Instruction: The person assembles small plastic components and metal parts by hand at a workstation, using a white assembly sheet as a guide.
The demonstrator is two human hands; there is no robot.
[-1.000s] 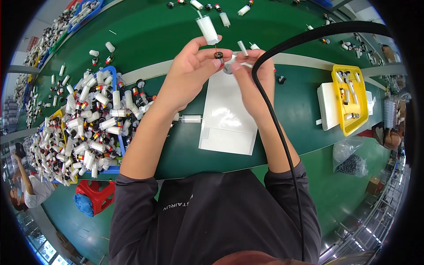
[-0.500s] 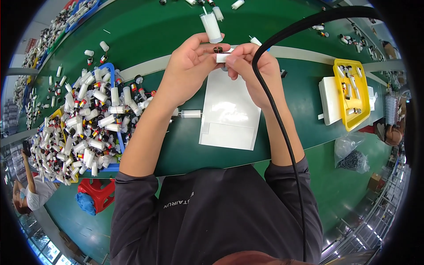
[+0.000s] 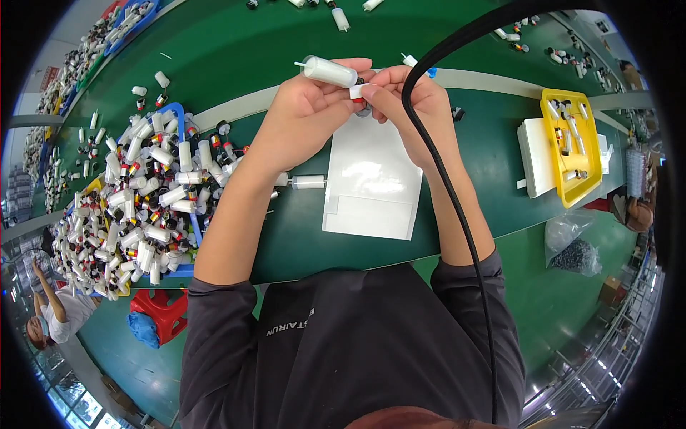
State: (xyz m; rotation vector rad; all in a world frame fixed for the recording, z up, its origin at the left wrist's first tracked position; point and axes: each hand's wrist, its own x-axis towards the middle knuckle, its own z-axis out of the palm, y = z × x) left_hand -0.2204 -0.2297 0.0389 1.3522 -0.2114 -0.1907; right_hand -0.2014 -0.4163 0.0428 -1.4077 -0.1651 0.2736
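Note:
Between my two hands is a translucent white cylinder [image 3: 330, 71] with a thin white stem, tilted so that the stem points left. My left hand [image 3: 304, 111] closes its fingers around the cylinder's dark and red end. With thumb and fingertips pinched, my right hand [image 3: 411, 111] presses a small white label-like piece [image 3: 362, 91] at that same end. Fingers partly hide the contact there. Beneath the hands lies a glossy white sheet [image 3: 375, 164]. Another white cylinder [image 3: 309, 182] rests on the table at the sheet's left edge.
Left, a blue bin [image 3: 180, 118] is heaped with similar cylinders. A yellow tray [image 3: 576, 191] with several pieces lies on the right, beside white sheets [image 3: 534, 154]. A black cable [image 3: 493, 28] arches past my right hand. One person [image 3: 68, 311] and a red stool [image 3: 171, 307] are lower left.
The cylinder has swung from nearly upright to lying leftward in my left hand, and its red part now shows under the white piece. My right hand keeps its pinch on that piece.

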